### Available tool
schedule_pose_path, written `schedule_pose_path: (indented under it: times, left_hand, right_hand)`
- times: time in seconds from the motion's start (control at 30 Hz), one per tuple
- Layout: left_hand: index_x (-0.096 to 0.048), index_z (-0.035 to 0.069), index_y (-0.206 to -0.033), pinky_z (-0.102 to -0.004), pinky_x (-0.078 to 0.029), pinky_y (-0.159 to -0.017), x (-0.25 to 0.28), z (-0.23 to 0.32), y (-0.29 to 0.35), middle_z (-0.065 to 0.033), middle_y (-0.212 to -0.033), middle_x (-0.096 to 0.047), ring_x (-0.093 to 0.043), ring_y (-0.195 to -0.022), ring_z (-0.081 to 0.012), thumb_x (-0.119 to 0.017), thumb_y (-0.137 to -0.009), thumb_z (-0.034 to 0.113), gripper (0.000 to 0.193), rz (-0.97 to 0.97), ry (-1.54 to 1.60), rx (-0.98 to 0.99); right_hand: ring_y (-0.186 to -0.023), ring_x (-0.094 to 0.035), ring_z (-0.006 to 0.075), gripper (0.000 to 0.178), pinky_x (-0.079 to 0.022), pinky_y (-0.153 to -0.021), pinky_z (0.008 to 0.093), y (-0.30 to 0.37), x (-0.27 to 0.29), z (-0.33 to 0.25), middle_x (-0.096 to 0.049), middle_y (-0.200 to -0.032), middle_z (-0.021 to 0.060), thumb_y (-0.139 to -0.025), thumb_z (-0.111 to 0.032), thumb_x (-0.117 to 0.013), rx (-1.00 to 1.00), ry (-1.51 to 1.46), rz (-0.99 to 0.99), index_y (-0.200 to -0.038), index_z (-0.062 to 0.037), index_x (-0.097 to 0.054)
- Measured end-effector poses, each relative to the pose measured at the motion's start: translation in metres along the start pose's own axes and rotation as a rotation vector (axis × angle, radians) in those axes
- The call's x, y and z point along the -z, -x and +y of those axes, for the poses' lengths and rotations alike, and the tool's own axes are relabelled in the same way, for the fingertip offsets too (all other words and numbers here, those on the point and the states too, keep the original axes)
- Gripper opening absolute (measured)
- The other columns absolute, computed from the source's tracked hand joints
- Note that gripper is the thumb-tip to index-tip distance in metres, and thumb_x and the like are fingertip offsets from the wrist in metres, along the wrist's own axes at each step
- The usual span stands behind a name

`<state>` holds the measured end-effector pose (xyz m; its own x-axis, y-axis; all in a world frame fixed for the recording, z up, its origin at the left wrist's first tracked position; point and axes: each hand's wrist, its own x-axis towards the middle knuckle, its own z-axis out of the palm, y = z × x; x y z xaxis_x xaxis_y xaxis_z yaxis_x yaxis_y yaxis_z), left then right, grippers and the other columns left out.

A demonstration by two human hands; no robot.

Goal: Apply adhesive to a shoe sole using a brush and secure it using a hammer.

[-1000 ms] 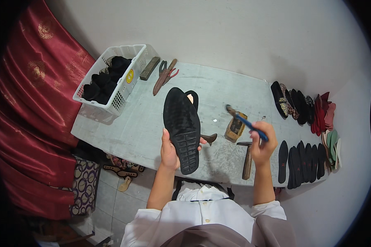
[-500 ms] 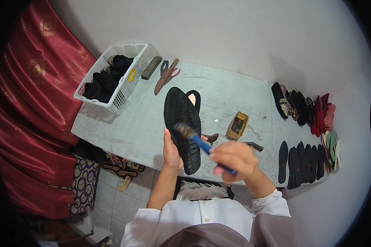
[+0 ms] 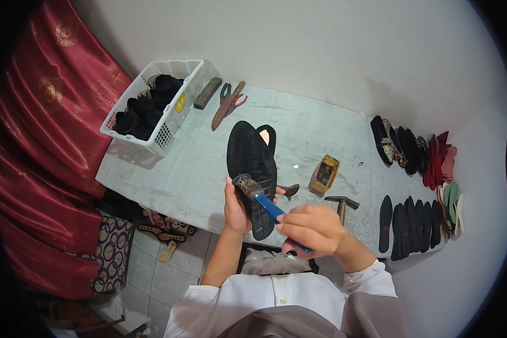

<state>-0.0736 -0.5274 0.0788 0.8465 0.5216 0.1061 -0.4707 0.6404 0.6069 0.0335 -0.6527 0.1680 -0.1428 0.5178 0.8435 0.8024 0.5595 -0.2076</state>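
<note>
My left hand (image 3: pixel 235 207) grips the near end of a long black shoe sole (image 3: pixel 252 163), holding it up over the grey table (image 3: pixel 191 169). My right hand (image 3: pixel 311 228) holds a blue-handled brush (image 3: pixel 260 197) whose bristled head rests on the lower part of the sole. Behind the sole lies a second dark sole with an orange patch (image 3: pixel 266 136).
A yellowish glue tin (image 3: pixel 324 174) and a hammer (image 3: pixel 341 204) lie to the right. A white basket (image 3: pixel 152 104) of black pieces, a block (image 3: pixel 207 93) and pliers (image 3: pixel 226 104) sit at the far left. Rows of soles (image 3: pixel 411 222) and sandals (image 3: pixel 411 149) line the right end. Red cloth (image 3: pixel 39 141) hangs left.
My right hand has brought the brush from the glue tin over to the sole and now presses its head on the sole's lower part. The left hand kept holding the sole.
</note>
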Motion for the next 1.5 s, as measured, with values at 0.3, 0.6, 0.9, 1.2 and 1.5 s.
schedule_pose_path:
  times: [0.3,0.6,0.9,1.2,1.5]
  left_hand:
    - [-0.049,0.000,-0.111,-0.0346,-0.050,-0.071,0.000,0.001,-0.001,-0.0177,-0.095,-0.061,-0.061,-0.082,-0.0253,-0.010,-0.090,0.057,0.072,0.001,-0.048,0.016]
    - [-0.049,0.001,-0.114,-0.0351,-0.051,-0.068,0.005,-0.009,0.003,-0.0136,-0.098,-0.060,-0.061,-0.083,-0.0238,-0.014,-0.091,0.055,0.069,0.083,0.004,0.019]
    - [-0.047,-0.002,-0.115,-0.0340,-0.050,-0.066,0.000,-0.004,0.004,-0.0168,-0.097,-0.060,-0.061,-0.082,-0.0277,-0.012,-0.090,0.057,0.073,0.093,-0.023,-0.039]
    - [-0.049,-0.002,-0.114,-0.0325,-0.050,-0.066,0.000,0.005,0.006,-0.0155,-0.095,-0.061,-0.062,-0.082,-0.0277,-0.010,-0.090,0.055,0.073,0.093,-0.071,-0.099]
    - [-0.049,-0.002,-0.114,-0.0327,-0.051,-0.067,0.005,0.000,0.007,-0.0157,-0.096,-0.061,-0.062,-0.083,-0.0257,-0.012,-0.091,0.055,0.072,0.132,-0.063,-0.112]
  right_hand:
    - [-0.066,-0.062,0.0257,0.023,-0.052,-0.058,0.0317,0.003,0.004,0.004,-0.062,-0.079,0.0137,-0.071,-0.012,-0.070,-0.023,-0.036,0.008,-0.086,0.0029,-0.061]
    - [-0.065,-0.061,0.0256,0.022,-0.051,-0.056,0.0326,-0.001,0.013,0.001,-0.061,-0.077,0.0133,-0.071,-0.013,-0.070,-0.050,-0.057,0.088,-0.083,0.0032,-0.061]
    - [-0.059,-0.060,0.0238,0.018,-0.049,-0.051,0.0284,-0.002,0.017,-0.010,-0.060,-0.073,0.0132,-0.070,-0.006,-0.070,-0.183,0.057,0.156,-0.082,0.0037,-0.061]
    - [-0.056,-0.058,0.0189,0.010,-0.047,-0.048,0.0261,0.010,0.016,-0.010,-0.060,-0.077,0.0117,-0.073,-0.004,-0.064,-0.146,0.241,0.271,-0.081,0.0010,-0.060]
    - [-0.058,-0.059,0.0173,0.003,-0.048,-0.051,0.0243,-0.001,0.002,-0.010,-0.061,-0.067,0.0060,-0.074,-0.007,-0.060,-0.143,0.309,0.143,-0.073,-0.0047,-0.060]
